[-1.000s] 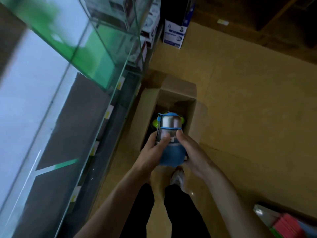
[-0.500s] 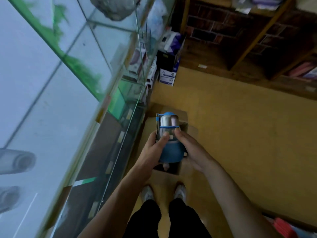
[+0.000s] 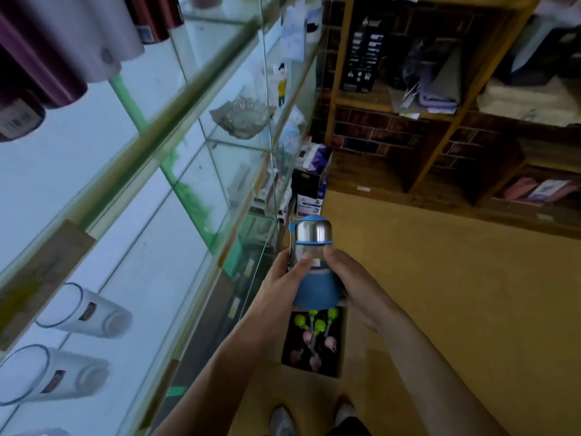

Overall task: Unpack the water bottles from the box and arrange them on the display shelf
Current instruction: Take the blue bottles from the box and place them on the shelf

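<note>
Single wide-angle view, worn on the head. Faces forward and steeply down. Very near the left hand [image 3: 281, 280] and right hand [image 3: 356, 286] gripping the water bottle [image 3: 314, 237] at centre. Takes in the glass display shelf [image 3: 176, 121] along the left, the box [image 3: 343, 347] on the floor [image 3: 456, 294] below, wooden rack [image 3: 440, 146] far upper right.

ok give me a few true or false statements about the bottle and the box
1. The left grip and right grip both hold the blue and steel water bottle. True.
2. The open cardboard box on the floor is empty. False: green and pink bottle tops show inside.
3. The bottle stands on the glass display shelf. False: it is held above the box.
4. White tumblers with blue rims sit on the glass display shelf. True.
</note>
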`<state>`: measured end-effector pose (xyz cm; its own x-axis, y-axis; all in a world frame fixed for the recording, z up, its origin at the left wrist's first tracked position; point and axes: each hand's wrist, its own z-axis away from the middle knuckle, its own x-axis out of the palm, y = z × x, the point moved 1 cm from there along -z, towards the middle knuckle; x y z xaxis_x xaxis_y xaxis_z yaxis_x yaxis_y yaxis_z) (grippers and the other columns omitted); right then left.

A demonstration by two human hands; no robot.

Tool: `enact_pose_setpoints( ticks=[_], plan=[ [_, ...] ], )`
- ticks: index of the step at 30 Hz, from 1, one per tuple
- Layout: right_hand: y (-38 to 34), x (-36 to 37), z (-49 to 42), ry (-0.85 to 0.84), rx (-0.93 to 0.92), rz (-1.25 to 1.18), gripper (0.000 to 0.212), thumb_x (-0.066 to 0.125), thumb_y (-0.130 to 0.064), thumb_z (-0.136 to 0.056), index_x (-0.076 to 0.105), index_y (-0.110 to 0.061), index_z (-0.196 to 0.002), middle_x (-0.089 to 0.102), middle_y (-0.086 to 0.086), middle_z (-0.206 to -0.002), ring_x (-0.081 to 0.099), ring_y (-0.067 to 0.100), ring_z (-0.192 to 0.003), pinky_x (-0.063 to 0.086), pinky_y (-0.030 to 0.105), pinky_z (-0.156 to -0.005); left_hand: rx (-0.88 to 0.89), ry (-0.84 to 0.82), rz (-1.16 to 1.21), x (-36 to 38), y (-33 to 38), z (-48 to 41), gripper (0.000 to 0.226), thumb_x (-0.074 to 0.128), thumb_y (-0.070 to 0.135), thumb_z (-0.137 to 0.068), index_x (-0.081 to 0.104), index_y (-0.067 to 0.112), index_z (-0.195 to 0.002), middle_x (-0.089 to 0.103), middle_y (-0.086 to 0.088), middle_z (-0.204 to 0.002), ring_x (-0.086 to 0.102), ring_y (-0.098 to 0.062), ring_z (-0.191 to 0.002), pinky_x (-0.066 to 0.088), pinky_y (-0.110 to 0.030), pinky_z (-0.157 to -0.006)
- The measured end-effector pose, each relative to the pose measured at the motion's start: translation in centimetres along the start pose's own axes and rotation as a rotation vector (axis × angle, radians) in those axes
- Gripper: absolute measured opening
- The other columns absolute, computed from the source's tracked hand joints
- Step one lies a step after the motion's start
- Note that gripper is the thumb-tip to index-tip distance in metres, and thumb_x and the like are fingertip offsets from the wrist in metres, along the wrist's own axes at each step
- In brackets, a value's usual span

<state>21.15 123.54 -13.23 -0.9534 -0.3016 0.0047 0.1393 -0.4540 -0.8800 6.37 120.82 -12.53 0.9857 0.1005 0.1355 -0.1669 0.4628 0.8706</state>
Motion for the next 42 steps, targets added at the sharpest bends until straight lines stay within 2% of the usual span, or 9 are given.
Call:
enact_pose_setpoints(
  ticks=[4, 7, 9, 16, 21, 26, 33, 38, 42],
  plan=[
    [-2.2, 0.2, 1.0, 0.039, -0.079, -0.001, 0.054, 0.053, -0.076, -0.082, 0.063, -0.042, -0.123, 0.069, -0.011, -0.124, 0.068, 0.011, -0.114, 0.058, 0.052, -0.097, 0.084, 0.002, -0.006, 0.0, 2.3, 0.8, 0.023, 0.063, 0.041, -0.097, 0.063, 0.037, -0.119, 0.073, 0.006, -0.114, 0.074, -0.009, -0.094, 0.062, -0.044, -0.084],
    [-4.3, 0.2, 1.4, 0.04, -0.144, -0.029, 0.052, 0.053, -0.07, -0.083, 0.062, -0.038, -0.123, 0.069, -0.009, -0.123, 0.069, 0.011, -0.111, 0.058, 0.051, -0.098, 0.155, 0.02, -0.019, 0.2, 4.2, 1.3, 0.015, 0.066, 0.046, -0.094, 0.065, 0.048, -0.109, 0.075, 0.02, -0.105, 0.073, -0.004, -0.094, 0.061, -0.046, -0.087],
    [-5.9, 0.2, 1.5, 0.029, -0.191, -0.039, 0.046, 0.053, -0.066, -0.087, 0.062, -0.037, -0.122, 0.07, -0.009, -0.123, 0.07, 0.008, -0.107, 0.059, 0.046, -0.096, 0.208, 0.03, -0.002, 0.4, 5.7, 1.8, 0.011, 0.065, 0.044, -0.095, 0.064, 0.049, -0.105, 0.074, 0.026, -0.097, 0.072, 0.0, -0.089, 0.062, -0.041, -0.082],
    [-11.4, -0.3, 1.4, -0.087, -0.312, -0.004, 0.039, 0.052, -0.055, -0.098, 0.062, -0.032, -0.127, 0.072, -0.01, -0.118, 0.071, 0.006, -0.105, 0.061, 0.041, -0.092, 0.367, 0.119, 0.017, 1.3, 10.3, 3.1, 0.025, 0.061, 0.039, -0.097, 0.063, 0.038, -0.122, 0.076, 0.014, -0.107, 0.074, -0.004, -0.089, 0.061, -0.031, -0.065],
    [-14.7, -0.3, 0.8, -0.143, -0.364, 0.029, 0.035, 0.054, -0.053, -0.099, 0.064, -0.031, -0.125, 0.07, -0.002, -0.124, 0.071, 0.011, -0.106, 0.06, 0.046, -0.096, 0.437, 0.232, -0.013, 1.4, 12.8, 3.8, 0.026, 0.06, 0.045, -0.097, 0.062, 0.043, -0.123, 0.073, 0.013, -0.115, 0.073, -0.009, -0.098, 0.061, -0.05, -0.087],
    [-17.2, 0.1, 0.7, -0.269, -0.442, 0.051, 0.041, 0.055, -0.057, -0.095, 0.062, -0.038, -0.13, 0.072, -0.007, -0.123, 0.072, 0.013, -0.109, 0.058, 0.048, -0.098, 0.497, 0.321, -0.003, 1.8, 14.7, 5.4, 0.03, 0.061, 0.046, -0.096, 0.061, 0.043, -0.126, 0.073, 0.012, -0.115, 0.072, -0.011, -0.101, 0.059, -0.052, -0.091],
    [-19.6, 1.2, 1.7, -0.398, -0.542, 0.071, 0.025, 0.054, -0.053, -0.096, 0.063, -0.047, -0.119, 0.075, -0.022, -0.107, 0.074, 0.002, -0.096, 0.058, 0.023, -0.073, 0.588, 0.387, 0.005, 2.1, 16.6, 8.1, 0.029, 0.061, 0.036, -0.097, 0.062, 0.033, -0.126, 0.073, 0.002, -0.115, 0.074, -0.014, -0.095, 0.062, -0.041, -0.085],
    [-21.0, 2.5, 2.2, -0.47, -0.58, 0.107, 0.039, 0.052, -0.053, -0.098, 0.065, -0.03, -0.127, 0.076, -0.007, -0.116, 0.074, 0.012, -0.103, 0.061, 0.034, -0.081, 0.633, 0.5, -0.055, 1.5, 17.1, 9.8, 0.039, 0.072, 0.046, -0.088, 0.063, 0.034, -0.124, 0.073, 0.005, -0.116, 0.072, -0.015, -0.101, 0.059, -0.046, -0.093],
    [-21.8, 4.4, 2.7, -0.555, -0.615, 0.117, 0.041, 0.052, -0.055, -0.094, 0.065, -0.031, -0.124, 0.075, -0.004, -0.116, 0.074, 0.013, -0.104, 0.064, 0.04, -0.085, 0.674, 0.565, -0.065, 0.5, 17.2, 11.6, 0.034, 0.068, 0.039, -0.095, 0.059, 0.032, -0.127, 0.072, 0.008, -0.117, 0.072, -0.009, -0.101, 0.061, -0.032, -0.085]
  ],
)
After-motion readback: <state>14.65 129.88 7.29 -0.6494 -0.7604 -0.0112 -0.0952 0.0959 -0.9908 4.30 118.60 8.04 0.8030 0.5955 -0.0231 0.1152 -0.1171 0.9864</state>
